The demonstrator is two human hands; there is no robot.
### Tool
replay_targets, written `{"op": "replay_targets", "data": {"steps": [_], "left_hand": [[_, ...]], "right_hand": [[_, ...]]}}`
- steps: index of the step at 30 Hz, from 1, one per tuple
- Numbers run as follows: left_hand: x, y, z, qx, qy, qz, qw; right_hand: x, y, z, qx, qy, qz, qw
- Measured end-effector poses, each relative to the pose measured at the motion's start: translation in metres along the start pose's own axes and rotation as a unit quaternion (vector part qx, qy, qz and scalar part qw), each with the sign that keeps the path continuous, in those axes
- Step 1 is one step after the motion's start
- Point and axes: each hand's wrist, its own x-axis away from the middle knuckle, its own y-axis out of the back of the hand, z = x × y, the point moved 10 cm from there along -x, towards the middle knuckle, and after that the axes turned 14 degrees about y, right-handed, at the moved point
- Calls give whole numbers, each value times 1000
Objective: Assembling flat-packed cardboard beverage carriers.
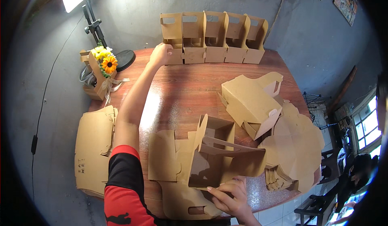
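Note:
My left arm stretches to the far side of the table. There my left hand [161, 54] has its fingers closed on the front of the leftmost cardboard carrier [172, 26] in a row of several. In the near middle, my right hand [232, 195] pinches the lower edge of a larger folded cardboard carrier [210, 165], whose open compartments face up. Under that carrier lies a flat cardboard blank [163, 157] with a handle slot. Another folded carrier [248, 94] lies tilted on its side to the right.
Flat cardboard blanks are stacked at left [95, 145] and right [297, 145] on the wooden table [194, 88]. At back left stand a lamp base [124, 59] and a small cardboard carrier [96, 90] with yellow and orange flowers [109, 63]. A grey wall [133, 20] rises behind.

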Motion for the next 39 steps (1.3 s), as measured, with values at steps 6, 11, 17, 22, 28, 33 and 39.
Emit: {"op": "replay_targets", "data": {"steps": [6,11,17,22,28,33,39], "left_hand": [[8,8,1,14,-10,-3,1000],[41,49,-60,47,-11,-150,987],[130,98,-230,163,-349,-60,921],[236,47,-381,115,-544,162,815],[283,-6,-404,-113,-461,285,833],[269,13,-365,-131,-458,282,833],[243,115,-302,-69,-381,306,870]], "right_hand": [[1,-3,4,-6,11,-8,1000],[-2,7,5,18,5,-20,1000],[-3,1,13,-19,68,-30,997],[6,17,22,27,91,-97,991],[5,17,33,39,118,-112,986],[7,16,39,24,142,-126,981],[4,15,43,6,153,-111,982]]}}
